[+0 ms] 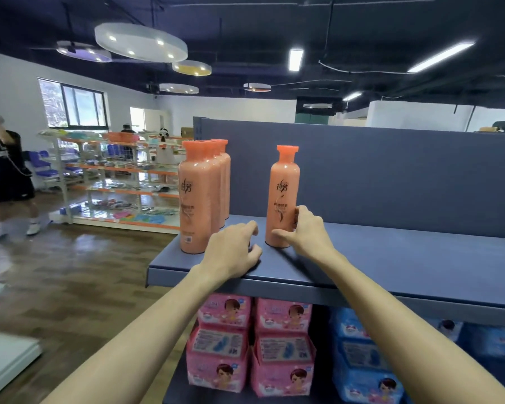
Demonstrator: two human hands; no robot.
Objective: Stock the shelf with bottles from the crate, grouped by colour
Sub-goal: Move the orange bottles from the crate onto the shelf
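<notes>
bottle (282, 199): glossy orange plastic | shelf (405, 258): matt blue | floor (56, 272): shiny wood

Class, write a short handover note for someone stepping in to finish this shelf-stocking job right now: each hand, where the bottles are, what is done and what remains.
Right hand: grips the lower part of a lone orange bottle, standing upright on the blue top shelf.
Left hand: holds nothing, fingers loosely curled, resting on the shelf near its front edge.
Bottles: a row of orange bottles stands at the shelf's left end, front to back; the lone bottle stands apart to their right.
Done: orange bottles shelved together.
Left: release the held bottle, perhaps nearer the row. The crate is out of view, so the remaining stock is unknown.
</notes>
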